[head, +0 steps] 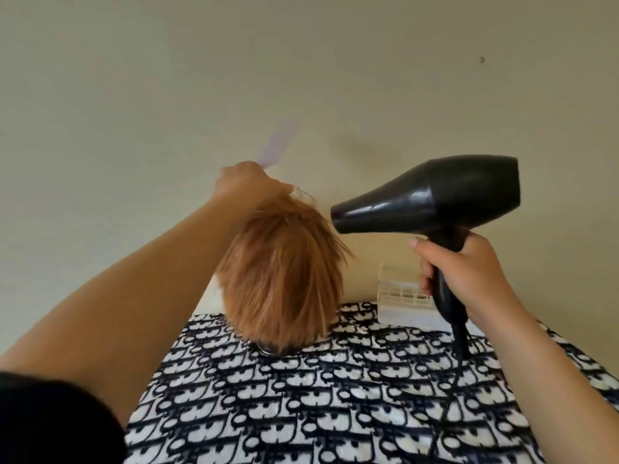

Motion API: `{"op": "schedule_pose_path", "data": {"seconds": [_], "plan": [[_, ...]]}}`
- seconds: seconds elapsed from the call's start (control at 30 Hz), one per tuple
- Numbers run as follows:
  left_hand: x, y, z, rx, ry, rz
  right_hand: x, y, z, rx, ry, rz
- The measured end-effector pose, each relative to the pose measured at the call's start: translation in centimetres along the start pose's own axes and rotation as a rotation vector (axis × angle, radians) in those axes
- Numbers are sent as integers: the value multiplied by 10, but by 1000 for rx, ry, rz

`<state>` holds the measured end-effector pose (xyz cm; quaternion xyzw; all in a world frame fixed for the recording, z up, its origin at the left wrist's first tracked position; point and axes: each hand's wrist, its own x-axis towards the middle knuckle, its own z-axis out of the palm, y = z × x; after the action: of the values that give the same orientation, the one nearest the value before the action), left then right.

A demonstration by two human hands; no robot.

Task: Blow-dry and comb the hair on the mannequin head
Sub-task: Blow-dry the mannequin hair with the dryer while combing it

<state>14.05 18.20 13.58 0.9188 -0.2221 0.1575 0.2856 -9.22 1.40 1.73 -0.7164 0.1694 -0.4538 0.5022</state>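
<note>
A plain wall [167, 78] closes off the back of the table, rising directly behind the mannequin head [284, 272], which stands near the far edge of the patterned cloth [301, 413] and blocks the middle. The left hand [248, 182], gripping a blurred pale comb [278, 145], sits at the crown, its forearm barring the approach from the left. The right hand [469, 272] holds the hair dryer [435, 195] with its nozzle just beside the hair, leaving only a narrow gap. A white basket [398, 296] fills the back right, partly hidden by the dryer's handle, and the cord [461, 343] trails down onto the cloth on the right. The broad near stretch of cloth between the forearms lies open
</note>
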Motion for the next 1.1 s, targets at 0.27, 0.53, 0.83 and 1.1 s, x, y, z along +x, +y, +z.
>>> {"op": "schedule_pose_path", "data": {"seconds": [0.27,0.53,0.83,1.1], "plan": [[17,22,34,176,-340,72,8,-4,-7,-39,-47,34],[19,6,15,164,-512,340,-5,-1,-4,5,27,17],[20,12,2,106,-677,385,-21,4,0,-199,118,-192],[1,10,32,-312,-494,293,-34,16,18,-154,42,-159]]}}
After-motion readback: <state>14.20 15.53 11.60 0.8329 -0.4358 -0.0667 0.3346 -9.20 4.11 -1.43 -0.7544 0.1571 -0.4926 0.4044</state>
